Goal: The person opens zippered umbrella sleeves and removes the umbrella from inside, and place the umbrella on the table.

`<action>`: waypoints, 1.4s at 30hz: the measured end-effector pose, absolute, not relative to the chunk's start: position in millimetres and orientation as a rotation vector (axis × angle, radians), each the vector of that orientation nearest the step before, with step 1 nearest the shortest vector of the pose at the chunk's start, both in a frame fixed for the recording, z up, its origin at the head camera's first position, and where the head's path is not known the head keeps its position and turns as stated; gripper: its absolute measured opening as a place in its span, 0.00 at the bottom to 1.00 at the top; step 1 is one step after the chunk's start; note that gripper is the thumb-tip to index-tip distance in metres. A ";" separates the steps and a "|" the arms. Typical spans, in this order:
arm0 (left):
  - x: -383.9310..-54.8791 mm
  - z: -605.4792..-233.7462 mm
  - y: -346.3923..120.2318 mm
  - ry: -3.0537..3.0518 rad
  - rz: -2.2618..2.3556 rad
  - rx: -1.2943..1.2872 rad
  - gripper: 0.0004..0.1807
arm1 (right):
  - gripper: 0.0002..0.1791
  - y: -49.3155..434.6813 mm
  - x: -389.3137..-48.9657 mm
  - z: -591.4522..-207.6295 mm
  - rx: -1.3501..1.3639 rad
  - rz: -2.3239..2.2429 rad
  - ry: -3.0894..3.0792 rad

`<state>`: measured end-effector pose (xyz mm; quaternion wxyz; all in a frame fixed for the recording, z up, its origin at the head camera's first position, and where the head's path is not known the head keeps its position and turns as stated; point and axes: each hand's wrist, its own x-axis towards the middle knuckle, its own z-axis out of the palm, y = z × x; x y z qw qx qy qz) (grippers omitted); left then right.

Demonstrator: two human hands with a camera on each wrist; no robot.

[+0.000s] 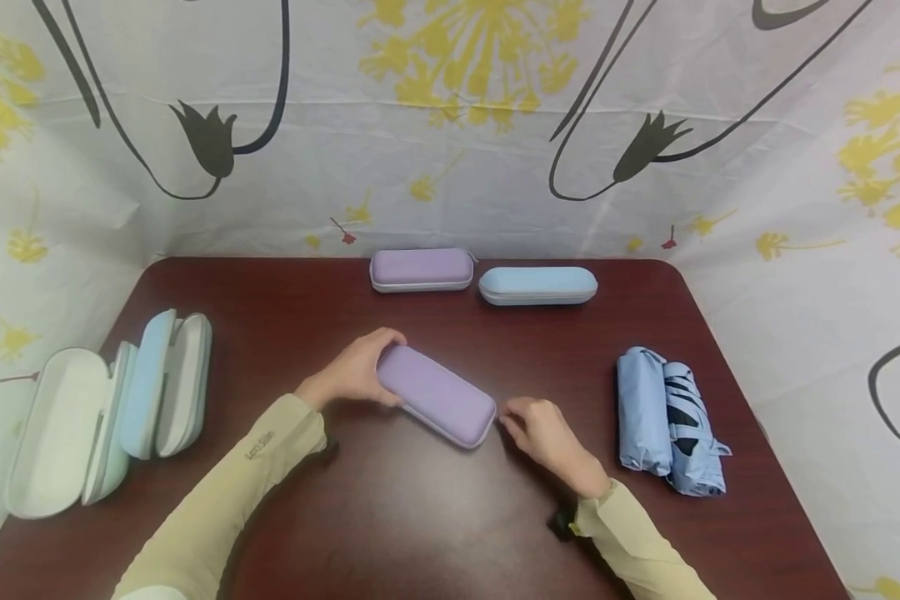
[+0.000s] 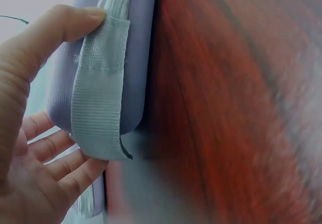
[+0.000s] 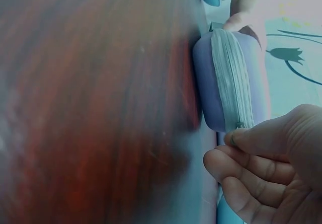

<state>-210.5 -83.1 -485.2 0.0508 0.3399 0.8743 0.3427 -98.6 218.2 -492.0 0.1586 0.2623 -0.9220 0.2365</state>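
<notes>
A purple zip case lies at a slant mid-table with its lid down. Its far-left end is gripped by my left hand, thumb on the near side and fingers on the other. The left wrist view shows the thumb on a pale fabric strip at that end of the case, with the other fingers under it. At the opposite end, my right hand pinches the small zipper pull between thumb and index finger. The pale zipper runs along the side of the case, its two edges together.
Behind stand another purple case and a light-blue case, both closed. On the left, a mint case and a blue case have raised lids. Two blue folded fabric bundles, resembling umbrellas, lie on the right. Printed cloth surrounds the table.
</notes>
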 end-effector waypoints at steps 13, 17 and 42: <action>-190.5 -488.2 -84.9 2.687 1.157 0.861 0.45 | 0.07 216.8 -98.4 -497.2 0.649 0.690 -2.654; -184.5 -489.3 -84.3 2.706 1.167 0.802 0.46 | 0.06 218.2 -98.0 -497.1 0.656 0.727 -2.663; -163.9 -492.8 -79.7 2.843 1.218 0.620 0.46 | 0.07 210.9 -89.0 -492.4 0.604 0.632 -2.682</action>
